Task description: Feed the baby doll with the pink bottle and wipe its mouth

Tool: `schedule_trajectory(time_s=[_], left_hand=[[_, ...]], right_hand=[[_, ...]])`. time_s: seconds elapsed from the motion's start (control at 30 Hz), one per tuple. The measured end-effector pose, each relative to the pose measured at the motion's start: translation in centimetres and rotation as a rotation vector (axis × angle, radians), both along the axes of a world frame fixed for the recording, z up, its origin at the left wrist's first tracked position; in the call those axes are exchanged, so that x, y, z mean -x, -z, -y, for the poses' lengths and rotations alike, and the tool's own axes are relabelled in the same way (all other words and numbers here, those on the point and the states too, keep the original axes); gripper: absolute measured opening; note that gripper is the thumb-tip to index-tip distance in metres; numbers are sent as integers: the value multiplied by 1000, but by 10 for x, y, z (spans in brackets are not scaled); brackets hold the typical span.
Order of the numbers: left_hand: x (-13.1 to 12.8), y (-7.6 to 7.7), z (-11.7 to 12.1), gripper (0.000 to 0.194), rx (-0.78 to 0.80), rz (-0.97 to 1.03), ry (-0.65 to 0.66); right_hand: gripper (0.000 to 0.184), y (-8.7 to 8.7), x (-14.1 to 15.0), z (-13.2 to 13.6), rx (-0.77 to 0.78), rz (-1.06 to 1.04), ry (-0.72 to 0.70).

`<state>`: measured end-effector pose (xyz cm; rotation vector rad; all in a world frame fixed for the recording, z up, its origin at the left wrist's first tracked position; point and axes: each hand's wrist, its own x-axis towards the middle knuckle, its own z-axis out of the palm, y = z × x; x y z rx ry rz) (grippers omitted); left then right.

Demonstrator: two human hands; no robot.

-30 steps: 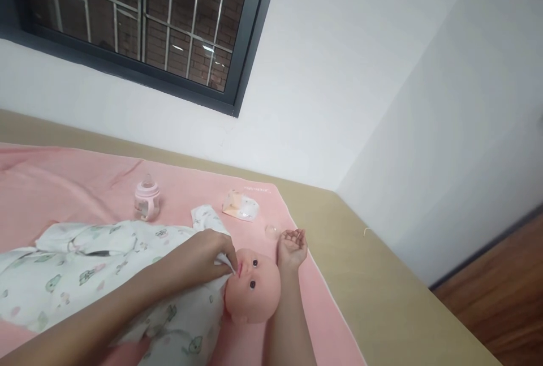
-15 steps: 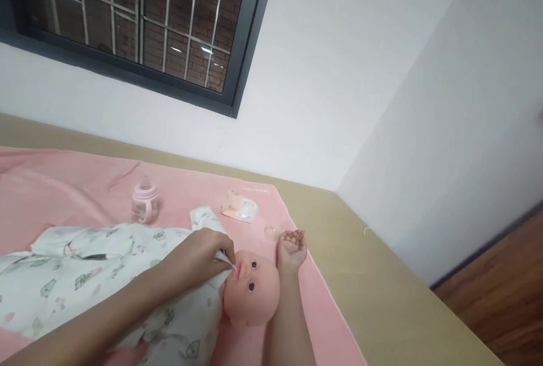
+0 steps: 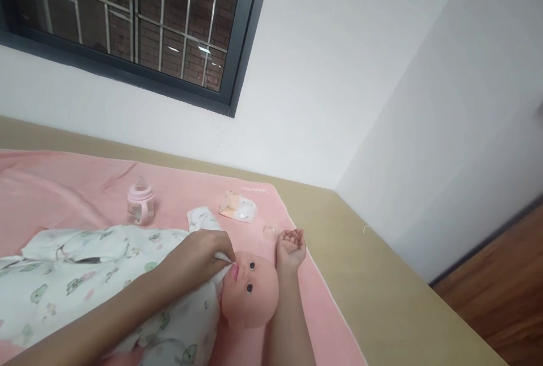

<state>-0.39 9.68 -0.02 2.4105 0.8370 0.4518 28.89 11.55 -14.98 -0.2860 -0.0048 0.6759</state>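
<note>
A baby doll (image 3: 250, 292) in a white printed sleepsuit (image 3: 93, 275) lies on a pink blanket (image 3: 63, 185), head to the right. My left hand (image 3: 203, 255) pinches a small white tissue (image 3: 227, 261) against the doll's mouth. My right hand (image 3: 291, 247) rests just beyond the doll's head, palm up with the fingers curled loosely apart and nothing in it; my right forearm lies beside the head.
A pink baby bottle (image 3: 139, 203) stands on the blanket behind the doll. A pack of wipes (image 3: 237, 210) lies further right, with a small clear cap (image 3: 269, 232) near it. The tan bed edge (image 3: 382, 298) runs right, beside white walls and a barred window (image 3: 127, 21).
The view has drifted slightly, so the scene sits a little to the left. My left hand stays pinched on the tissue at the doll's mouth; my right hand has not moved.
</note>
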Motion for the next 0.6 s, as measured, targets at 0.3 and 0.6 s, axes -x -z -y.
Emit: schedule_trajectory(time_s=[0.3,0.6], left_hand=[[-1,-5,4,26,-45,16,37],[5,-8,3,35,-10,55,73]], right_hand=[[9,-3,2,-1,29,-23,-7],[11,-4,3,0,37,-21,1]])
